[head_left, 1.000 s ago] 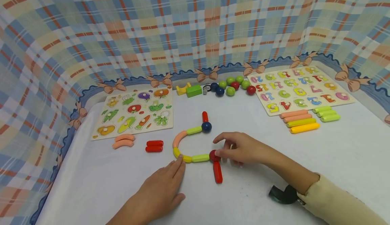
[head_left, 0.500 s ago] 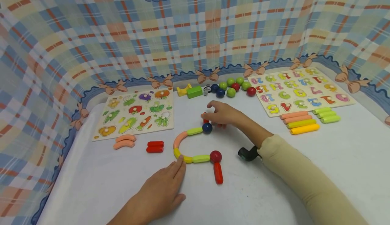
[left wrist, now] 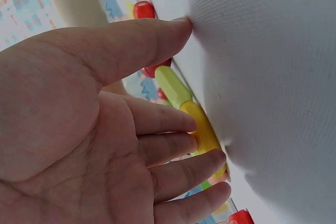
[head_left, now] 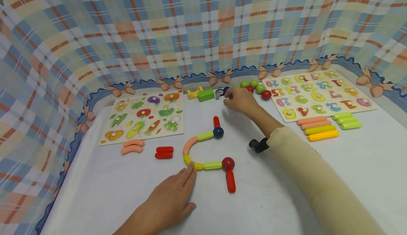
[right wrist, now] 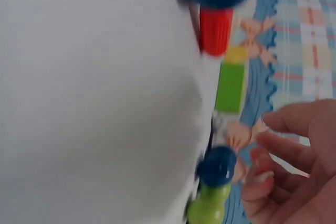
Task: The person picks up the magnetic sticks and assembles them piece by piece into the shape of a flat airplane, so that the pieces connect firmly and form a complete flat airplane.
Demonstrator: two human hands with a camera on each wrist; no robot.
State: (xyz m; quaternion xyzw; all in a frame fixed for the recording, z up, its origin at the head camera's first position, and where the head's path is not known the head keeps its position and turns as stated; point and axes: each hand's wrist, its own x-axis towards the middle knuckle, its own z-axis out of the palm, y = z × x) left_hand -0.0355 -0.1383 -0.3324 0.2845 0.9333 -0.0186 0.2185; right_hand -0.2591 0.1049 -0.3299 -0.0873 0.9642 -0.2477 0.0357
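My left hand (head_left: 171, 198) lies flat on the table with straight fingers; its fingertips touch the yellow curved sticks (head_left: 194, 164) of a C-shaped chain of wooden sticks. That chain also has a pink curved stick (head_left: 189, 145) and two light green straight sticks. At its upper end sits a dark blue ball (head_left: 218, 133) with a short red stick; at its lower end, a red ball (head_left: 228, 163) with another red stick (head_left: 230, 181). At the back, my right hand (head_left: 242, 100) hovers at the loose balls, fingers bent and holding nothing. A blue ball (right wrist: 216, 166) is close to its fingertips.
Vegetable (head_left: 143, 120) and number (head_left: 321, 93) puzzle boards lie at the back left and right. Spare pink (head_left: 131, 149) and red sticks (head_left: 164, 155) are on the left, several others on the right. Green (head_left: 206, 95) and yellow blocks stand beside the balls.
My right hand has left the red ball, passed over the blue ball's red stick and reached the loose balls at the back. My left hand has stayed on the yellow sticks.
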